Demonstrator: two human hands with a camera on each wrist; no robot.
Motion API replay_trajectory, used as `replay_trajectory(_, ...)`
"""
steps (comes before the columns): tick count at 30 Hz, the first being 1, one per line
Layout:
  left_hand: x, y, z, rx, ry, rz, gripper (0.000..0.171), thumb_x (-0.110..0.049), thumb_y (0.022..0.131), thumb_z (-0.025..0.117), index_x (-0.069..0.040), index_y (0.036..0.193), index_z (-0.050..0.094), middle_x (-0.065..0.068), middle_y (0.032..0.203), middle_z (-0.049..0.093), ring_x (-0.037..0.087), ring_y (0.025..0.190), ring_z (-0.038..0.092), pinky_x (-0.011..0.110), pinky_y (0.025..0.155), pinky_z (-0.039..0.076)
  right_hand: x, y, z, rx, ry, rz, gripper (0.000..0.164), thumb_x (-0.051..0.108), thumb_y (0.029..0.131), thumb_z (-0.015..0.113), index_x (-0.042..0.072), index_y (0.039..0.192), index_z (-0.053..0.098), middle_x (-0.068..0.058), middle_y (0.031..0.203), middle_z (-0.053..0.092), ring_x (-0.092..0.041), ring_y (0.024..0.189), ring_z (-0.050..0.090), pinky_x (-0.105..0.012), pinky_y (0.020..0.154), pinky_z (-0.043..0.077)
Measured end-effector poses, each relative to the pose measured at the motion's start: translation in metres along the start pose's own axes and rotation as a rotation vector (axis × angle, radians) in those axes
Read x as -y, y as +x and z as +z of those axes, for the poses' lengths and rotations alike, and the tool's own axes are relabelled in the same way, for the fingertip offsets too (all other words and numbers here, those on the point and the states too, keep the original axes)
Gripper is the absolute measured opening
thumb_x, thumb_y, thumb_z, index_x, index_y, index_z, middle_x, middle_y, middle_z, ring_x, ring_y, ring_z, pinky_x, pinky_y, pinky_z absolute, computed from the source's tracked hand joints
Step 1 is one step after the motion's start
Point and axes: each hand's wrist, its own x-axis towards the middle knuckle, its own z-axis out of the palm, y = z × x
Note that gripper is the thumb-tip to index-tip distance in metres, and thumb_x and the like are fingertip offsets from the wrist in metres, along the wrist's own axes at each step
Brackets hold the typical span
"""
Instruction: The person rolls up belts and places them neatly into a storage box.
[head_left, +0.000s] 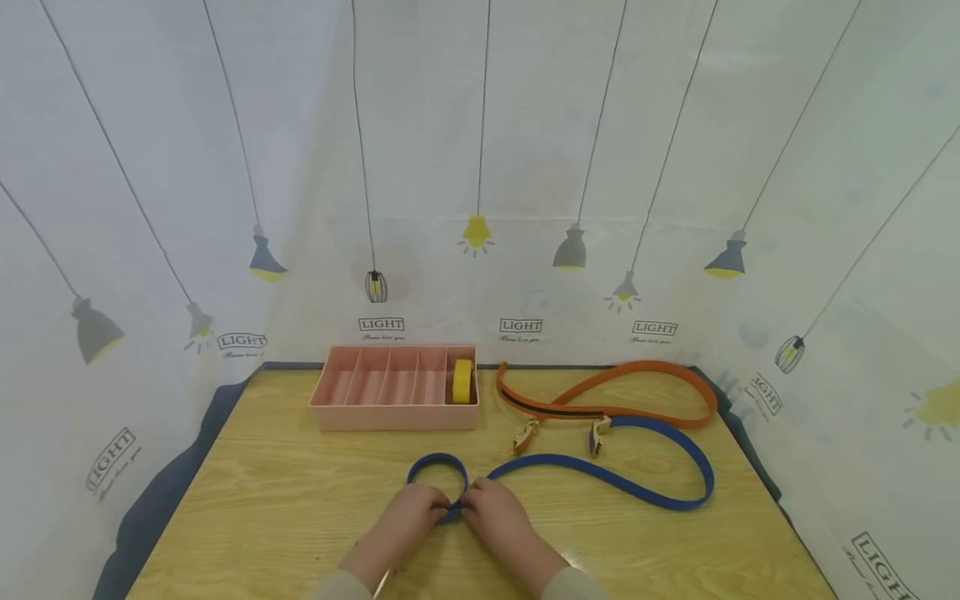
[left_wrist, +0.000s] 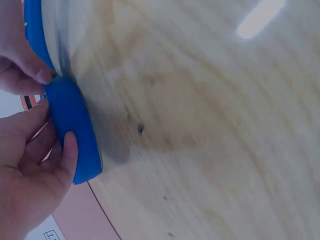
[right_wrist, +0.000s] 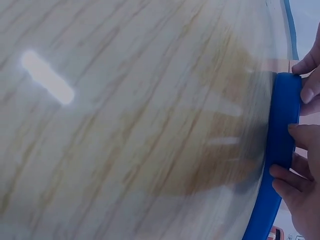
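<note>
A blue belt with a gold buckle lies on the table, its near end bent round into a small ring. At the near side of that ring my left hand pinches the belt, thumb against its outer face in the left wrist view. Close beside it, my right hand grips the strap where it crosses itself. The right wrist view has the blue band standing on edge between thumb and fingers. From there the strap sweeps right in a wide curve back to the buckle.
Behind the blue belt lies an orange belt with a black stripe and its own gold buckle. A pink divided tray stands at the back left, with a yellow roll in its right compartment. Lamp-print sheeting surrounds the wooden table.
</note>
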Motion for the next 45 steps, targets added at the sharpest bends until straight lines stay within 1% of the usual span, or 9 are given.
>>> replay_trajectory(5,0.001,0.002,-0.006,0.017,0.0,0.069,0.006,-0.009,0.084,0.072,-0.007,0.088,0.075,0.001,0.084,0.071,0.02,0.08,0.066,0.037,0.074,0.053,0.001,-0.003,-0.002,-0.041,-0.012,-0.022,0.004,0.013,0.081,0.075,0.013,0.082,0.071,0.005,0.083,0.058,-0.013,0.075,0.057,-0.027,0.069,0.049)
replay_trajectory(10,-0.001,0.006,-0.01,0.064,-0.027,0.045,0.007,-0.007,0.086,0.069,-0.005,0.089,0.075,0.003,0.086,0.072,0.022,0.083,0.067,0.038,0.076,0.053,0.001,-0.004,-0.002,-0.03,-0.008,-0.014,0.004,0.012,0.081,0.075,0.013,0.083,0.072,0.005,0.084,0.058,-0.013,0.076,0.057,-0.027,0.069,0.049)
replay_trajectory(14,-0.001,0.011,-0.011,0.092,-0.032,0.007,0.005,-0.005,0.084,0.071,-0.006,0.087,0.075,0.002,0.085,0.071,0.023,0.083,0.066,0.04,0.078,0.053,0.0,-0.002,-0.001,-0.007,-0.009,0.002,0.004,0.012,0.081,0.075,0.013,0.083,0.073,0.005,0.084,0.058,-0.012,0.076,0.056,-0.026,0.069,0.049)
replay_trajectory(20,-0.006,0.017,-0.012,0.075,0.093,-0.058,0.007,-0.005,0.078,0.072,-0.01,0.082,0.073,-0.002,0.079,0.068,0.02,0.076,0.063,0.04,0.07,0.052,-0.002,-0.002,0.001,-0.005,-0.001,-0.002,0.004,0.013,0.081,0.074,0.016,0.081,0.072,0.005,0.081,0.055,-0.011,0.073,0.054,-0.025,0.067,0.048)
replay_trajectory(27,-0.014,0.025,-0.012,0.025,0.162,-0.201,0.015,-0.001,0.071,0.07,-0.014,0.077,0.069,-0.001,0.076,0.068,0.026,0.081,0.065,0.067,0.085,0.041,-0.002,0.0,-0.001,0.008,0.003,-0.008,0.003,0.013,0.082,0.073,0.014,0.079,0.072,0.007,0.08,0.056,-0.01,0.073,0.054,-0.025,0.068,0.048)
replay_trajectory(32,-0.018,0.025,-0.018,0.038,0.178,-0.204,0.019,0.002,0.072,0.069,-0.014,0.081,0.072,-0.003,0.073,0.067,0.021,0.074,0.062,0.059,0.079,0.045,-0.004,0.0,-0.001,0.006,-0.005,-0.018,0.004,0.013,0.082,0.073,0.013,0.078,0.071,0.008,0.078,0.055,-0.011,0.071,0.055,-0.025,0.067,0.048)
replay_trajectory(37,-0.017,0.025,-0.018,0.016,0.204,-0.166,0.018,0.002,0.075,0.069,-0.014,0.082,0.073,-0.002,0.074,0.068,0.023,0.077,0.064,0.06,0.08,0.045,-0.006,0.001,0.0,0.031,-0.017,0.006,0.003,0.015,0.082,0.073,0.014,0.079,0.072,0.008,0.077,0.055,-0.01,0.072,0.054,-0.025,0.067,0.048)
replay_trajectory(42,-0.001,0.027,-0.012,-0.023,0.338,-0.133,0.016,0.002,0.075,0.07,-0.013,0.078,0.068,0.002,0.075,0.067,0.023,0.072,0.063,0.043,0.069,0.05,-0.006,0.001,0.0,0.06,-0.029,0.013,0.004,0.015,0.083,0.072,0.017,0.08,0.071,0.008,0.079,0.056,-0.01,0.073,0.055,-0.025,0.069,0.049)
replay_trajectory(45,0.013,0.029,-0.011,-0.033,0.434,-0.126,0.016,0.002,0.076,0.071,-0.014,0.077,0.066,0.003,0.075,0.066,0.024,0.07,0.063,0.039,0.065,0.051,-0.005,0.0,-0.001,0.066,-0.029,0.005,0.004,0.015,0.084,0.072,0.016,0.08,0.071,0.008,0.079,0.056,-0.01,0.073,0.055,-0.025,0.069,0.049)
